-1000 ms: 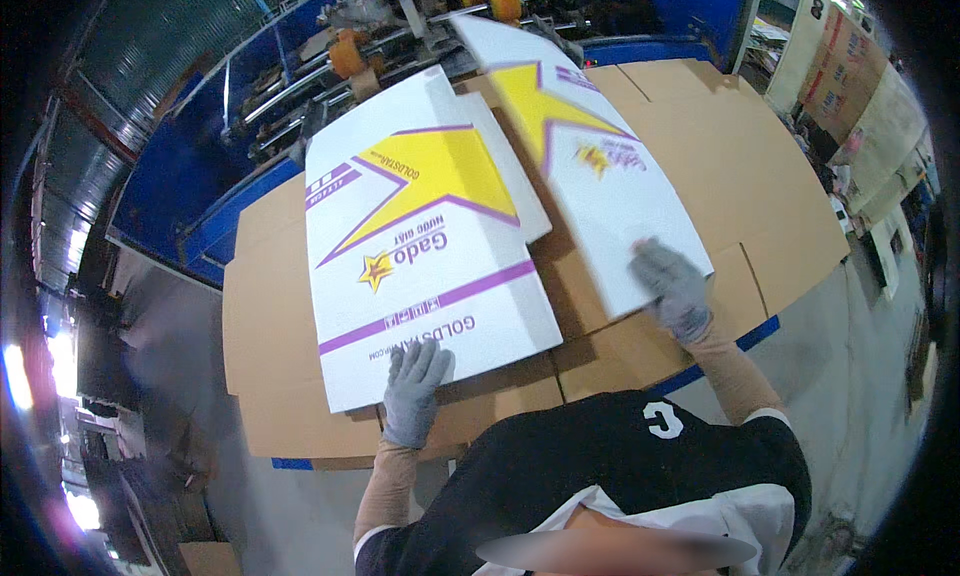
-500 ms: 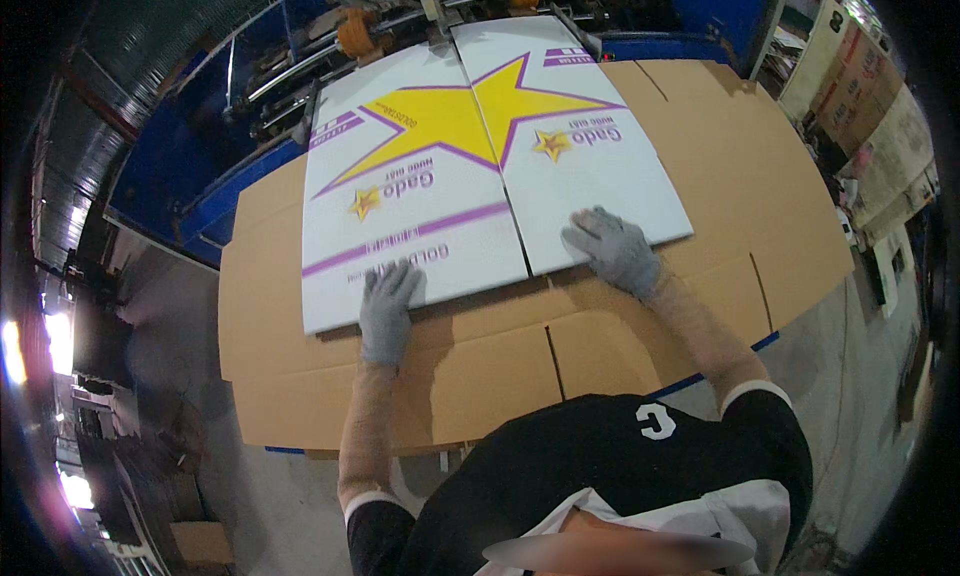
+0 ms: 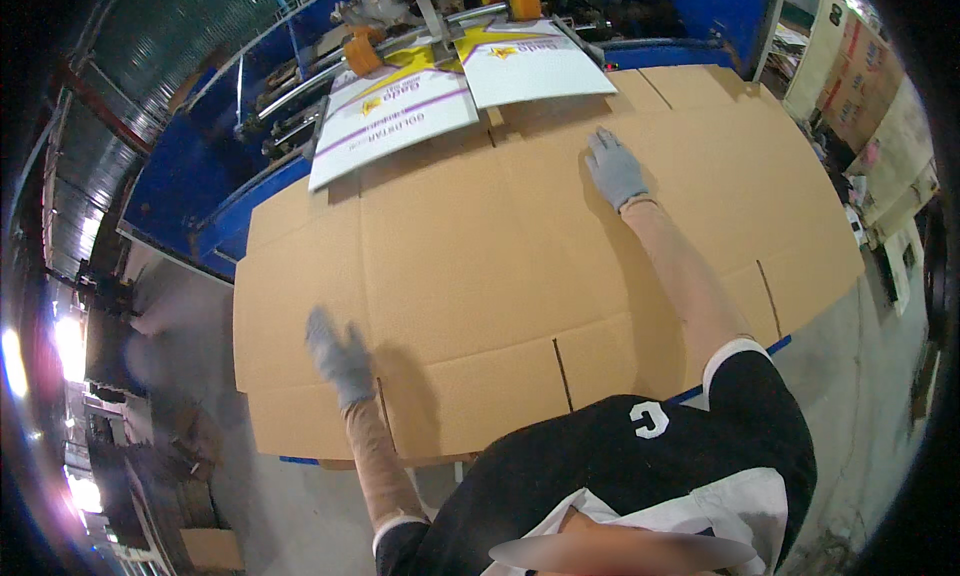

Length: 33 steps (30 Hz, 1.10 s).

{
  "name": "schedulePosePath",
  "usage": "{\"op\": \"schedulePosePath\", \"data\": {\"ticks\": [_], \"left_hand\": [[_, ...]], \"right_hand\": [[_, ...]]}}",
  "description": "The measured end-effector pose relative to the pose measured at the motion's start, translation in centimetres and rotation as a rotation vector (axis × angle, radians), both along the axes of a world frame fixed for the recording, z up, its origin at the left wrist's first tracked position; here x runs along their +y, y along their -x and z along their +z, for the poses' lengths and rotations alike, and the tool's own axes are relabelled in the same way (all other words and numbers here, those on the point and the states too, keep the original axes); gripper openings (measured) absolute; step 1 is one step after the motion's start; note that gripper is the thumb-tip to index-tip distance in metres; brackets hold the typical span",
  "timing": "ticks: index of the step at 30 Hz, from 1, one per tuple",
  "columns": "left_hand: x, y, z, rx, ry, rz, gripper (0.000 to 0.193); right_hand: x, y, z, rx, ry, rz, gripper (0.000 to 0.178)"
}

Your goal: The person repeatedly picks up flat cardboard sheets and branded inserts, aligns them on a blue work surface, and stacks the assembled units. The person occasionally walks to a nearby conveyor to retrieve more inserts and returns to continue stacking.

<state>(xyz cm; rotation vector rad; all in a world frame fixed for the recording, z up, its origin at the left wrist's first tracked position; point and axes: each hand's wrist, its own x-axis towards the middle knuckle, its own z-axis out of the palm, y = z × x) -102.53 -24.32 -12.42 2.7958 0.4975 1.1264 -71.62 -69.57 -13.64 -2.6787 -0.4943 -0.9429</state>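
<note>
Toward 12 o'clock, a left sheet (image 3: 400, 123) and a right sheet (image 3: 535, 73), white with yellow and purple print, lie side by side, far ends hidden at the orange rollers (image 3: 524, 2), so their long axes cannot be told. From the right grip (image 3: 615, 171), empty with fingers straight, the right sheet lies at 11 o'clock, near but apart. The left grip (image 3: 342, 358), empty with fingers and thumb spread, is farther off, the left sheet between 12 and 1. Brown cardboard (image 3: 480, 266) lies beneath both hands.
</note>
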Motion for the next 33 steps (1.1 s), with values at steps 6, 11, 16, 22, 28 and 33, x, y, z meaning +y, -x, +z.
{"op": "schedulePosePath", "data": {"ticks": [6,11,16,22,28,33], "left_hand": [[4.2,16.0,-3.6,0.282,0.523,1.051,0.065],[5.5,15.7,-5.0,0.806,0.120,1.081,0.037],[7.7,15.6,-6.8,0.218,0.272,1.058,0.019],[7.5,18.4,-3.3,-0.829,0.888,0.496,0.039],[5.6,14.6,-1.1,-0.642,0.781,0.771,0.085],[4.7,13.9,-1.9,0.013,0.815,1.079,0.093]], "right_hand": [[-0.8,12.8,-0.6,0.110,0.005,0.191,0.039],[-1.6,18.4,1.3,0.265,-0.095,0.280,0.034],[-3.2,19.9,2.8,0.249,-0.122,0.304,0.031],[-3.7,17.9,2.4,0.256,-0.069,0.292,0.029],[-4.0,17.8,1.7,0.266,-0.151,0.307,0.029],[-3.7,18.0,1.6,0.259,-0.123,0.298,0.029]]}}
